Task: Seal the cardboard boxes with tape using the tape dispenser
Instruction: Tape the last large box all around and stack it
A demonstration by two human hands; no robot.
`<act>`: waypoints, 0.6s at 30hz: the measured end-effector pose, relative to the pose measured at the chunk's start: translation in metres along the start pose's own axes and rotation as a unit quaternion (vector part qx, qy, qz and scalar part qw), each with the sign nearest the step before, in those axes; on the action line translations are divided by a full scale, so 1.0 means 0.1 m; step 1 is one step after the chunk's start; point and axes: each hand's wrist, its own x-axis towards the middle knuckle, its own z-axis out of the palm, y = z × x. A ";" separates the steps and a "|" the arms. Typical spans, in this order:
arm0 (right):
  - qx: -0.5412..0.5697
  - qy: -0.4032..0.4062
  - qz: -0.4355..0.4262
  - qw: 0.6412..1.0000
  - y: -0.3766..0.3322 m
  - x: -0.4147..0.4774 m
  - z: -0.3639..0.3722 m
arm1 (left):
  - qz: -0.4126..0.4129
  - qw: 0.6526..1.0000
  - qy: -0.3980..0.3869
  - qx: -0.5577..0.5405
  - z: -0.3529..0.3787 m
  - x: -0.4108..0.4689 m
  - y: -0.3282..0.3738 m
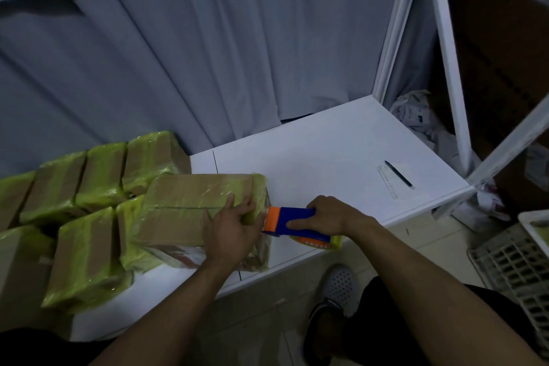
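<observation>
1. Head view: the cardboard box (190, 205) sits on the white shelf (326, 142), leaning on the taped boxes (89, 184) at its left.
2. Left hand (234, 224) lies flat, fingers spread, pressing the box's right end. Right hand (332, 214) is wrapped round the tape dispenser (297, 218), orange mouth at the box's right face.
3. My read: the box is stiff and light, the film glossy and likely slippery. Pin it on bare cardboard.

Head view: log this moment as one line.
left hand: presses brown cardboard box | right hand: grips blue-and-orange tape dispenser at box's right end | surface: white table
</observation>
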 end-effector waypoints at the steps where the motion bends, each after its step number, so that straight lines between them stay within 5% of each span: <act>1: -0.006 0.002 -0.002 1.000 -0.02 0.02 -0.01 | 0.003 1.000 0.001 0.002 0.01 0.00 -0.02; 18: -0.130 0.103 0.022 0.986 -0.40 -0.05 -0.11 | -0.009 1.000 -0.007 0.015 0.06 0.01 -0.07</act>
